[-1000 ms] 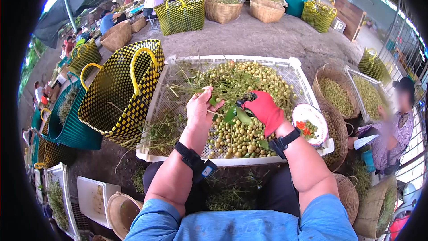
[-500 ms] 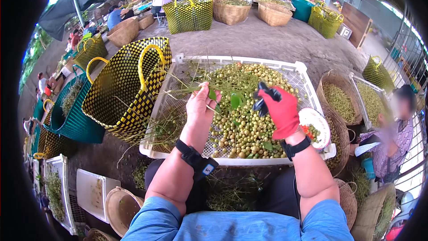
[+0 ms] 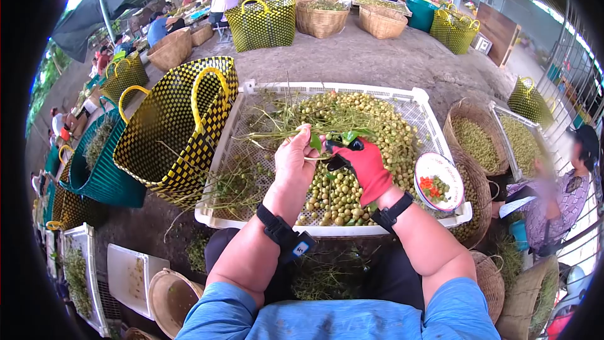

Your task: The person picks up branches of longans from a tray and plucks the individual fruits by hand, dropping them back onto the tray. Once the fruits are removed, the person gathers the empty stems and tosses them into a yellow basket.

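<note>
My bare left hand (image 3: 296,157) is closed on a bunch of thin green stems (image 3: 270,135), which stick out to the left of the fingers. Close beside it on the right, my right hand (image 3: 360,165) wears a red glove with black finger parts. Its fingers are closed at the leafy end of the stems, around a green leaf (image 3: 350,137). The fingertips partly hide what they pinch. Both hands are above a white plastic tray (image 3: 217,170) on my lap. Small round yellow-green fruits (image 3: 343,198) fill its middle and right, and loose twigs lie at its left.
A white bowl (image 3: 434,165) with red and green bits stands on the tray's right side. A yellow-black woven basket (image 3: 170,129) is at the left, with a teal basket (image 3: 104,173) beyond it. Fruit-filled wicker baskets (image 3: 450,123) and a seated person (image 3: 560,189) are at the right.
My right hand has moved left and down from over the fruit to meet the stems at my left hand. My left hand has shifted slightly to the right, still holding the bunch.
</note>
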Motion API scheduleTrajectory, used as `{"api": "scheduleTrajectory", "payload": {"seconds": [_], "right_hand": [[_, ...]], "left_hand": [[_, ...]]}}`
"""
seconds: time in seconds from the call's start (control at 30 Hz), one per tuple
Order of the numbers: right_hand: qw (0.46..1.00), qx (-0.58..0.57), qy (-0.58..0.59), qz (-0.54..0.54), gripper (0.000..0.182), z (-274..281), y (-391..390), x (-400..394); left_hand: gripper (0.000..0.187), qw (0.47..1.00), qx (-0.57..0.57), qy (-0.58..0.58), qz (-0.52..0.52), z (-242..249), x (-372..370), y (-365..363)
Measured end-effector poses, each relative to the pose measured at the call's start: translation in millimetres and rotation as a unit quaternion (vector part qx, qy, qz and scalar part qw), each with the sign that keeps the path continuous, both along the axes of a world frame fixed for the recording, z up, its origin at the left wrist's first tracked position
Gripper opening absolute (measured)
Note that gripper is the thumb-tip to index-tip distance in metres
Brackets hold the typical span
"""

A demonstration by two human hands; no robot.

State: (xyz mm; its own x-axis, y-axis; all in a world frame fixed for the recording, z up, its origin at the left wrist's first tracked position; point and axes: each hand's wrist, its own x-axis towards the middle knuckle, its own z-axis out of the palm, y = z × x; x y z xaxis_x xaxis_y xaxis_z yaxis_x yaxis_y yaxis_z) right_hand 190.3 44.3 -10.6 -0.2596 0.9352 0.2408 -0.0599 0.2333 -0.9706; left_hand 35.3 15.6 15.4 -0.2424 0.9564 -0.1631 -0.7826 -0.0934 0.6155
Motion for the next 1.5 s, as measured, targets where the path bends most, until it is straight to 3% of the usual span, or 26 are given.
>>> {"api": "scheduleTrajectory", "payload": {"seconds": [0.13,0.23,0.3,0.43,0.5,0.63,0.7,0.73,0.8,0.97,1.1,1.2,1.23,1.27,1.33,1.37,1.5], "right_hand": [[0.999,-0.017,0.038,-0.028,0.017,-1.4,-1.6,1.1],[0.998,-0.028,-0.018,-0.059,0.016,-11.4,3.9,2.2],[0.997,0.026,-0.037,-0.066,0.017,-17.7,9.3,2.5],[0.996,0.031,-0.074,-0.042,0.016,0.0,1.7,6.6],[1.0,0.02,0.01,-0.009,0.018,7.1,-4.5,5.4],[0.998,0.022,0.045,0.04,0.019,25.3,-14.6,4.1],[1.0,0.014,0.011,0.023,0.023,9.9,-9.1,3.6],[0.997,0.031,-0.064,-0.02,0.021,-4.9,0.7,5.5],[0.999,0.028,-0.027,-0.037,0.016,-15.6,4.6,4.3],[0.982,0.121,-0.14,-0.033,0.023,4.9,-2.1,7.5],[0.976,0.037,-0.216,0.004,0.026,4.9,3.0,25.1],[0.98,-0.166,-0.011,0.108,0.019,3.2,7.5,42.0],[0.986,-0.147,-0.037,0.072,0.018,-27.8,26.7,46.6],[0.947,-0.261,0.128,0.137,0.02,9.2,2.5,43.1],[0.935,-0.225,0.195,0.19,0.024,33.4,-18.7,39.5],[0.881,-0.321,0.27,0.216,0.028,32.1,-15.8,37.8],[0.857,-0.359,0.299,0.218,0.03,39.7,-29.0,22.6]], "left_hand": [[0.015,0.999,0.004,0.011,-0.034,-12.6,-5.0,5.5],[0.014,0.999,-0.026,0.018,-0.041,-6.7,-1.6,0.2],[0.013,0.998,-0.05,-0.005,-0.033,-3.8,-2.1,-1.6],[0.013,0.999,-0.042,-0.021,-0.013,-3.9,-6.3,-1.4],[0.013,0.997,-0.037,-0.068,-0.001,-12.2,-9.2,5.8],[0.012,0.997,-0.042,-0.063,0.001,-11.0,-8.4,5.7],[0.011,0.998,-0.023,-0.021,-0.051,-22.4,-8.8,10.6],[0.011,0.998,-0.016,-0.022,-0.054,-22.0,-7.3,9.4],[0.012,0.998,-0.015,-0.019,-0.055,-19.6,-4.1,4.8],[0.008,0.998,-0.038,-0.013,-0.04,-11.1,-9.0,1.5],[0.01,0.999,-0.029,-0.008,0.012,-1.3,-23.5,4.2],[0.013,0.998,0.023,0.004,0.061,-2.0,-32.2,7.8],[0.013,0.998,0.021,0.004,0.066,-2.0,-32.9,7.1],[0.014,0.996,0.04,0.018,0.075,-1.7,-32.3,7.0],[0.014,0.993,0.07,0.029,0.094,2.2,-27.7,5.9],[0.014,0.992,0.069,0.033,0.102,7.7,-23.0,3.6],[0.013,0.991,0.079,0.052,0.095,10.6,-16.1,0.6]]}}
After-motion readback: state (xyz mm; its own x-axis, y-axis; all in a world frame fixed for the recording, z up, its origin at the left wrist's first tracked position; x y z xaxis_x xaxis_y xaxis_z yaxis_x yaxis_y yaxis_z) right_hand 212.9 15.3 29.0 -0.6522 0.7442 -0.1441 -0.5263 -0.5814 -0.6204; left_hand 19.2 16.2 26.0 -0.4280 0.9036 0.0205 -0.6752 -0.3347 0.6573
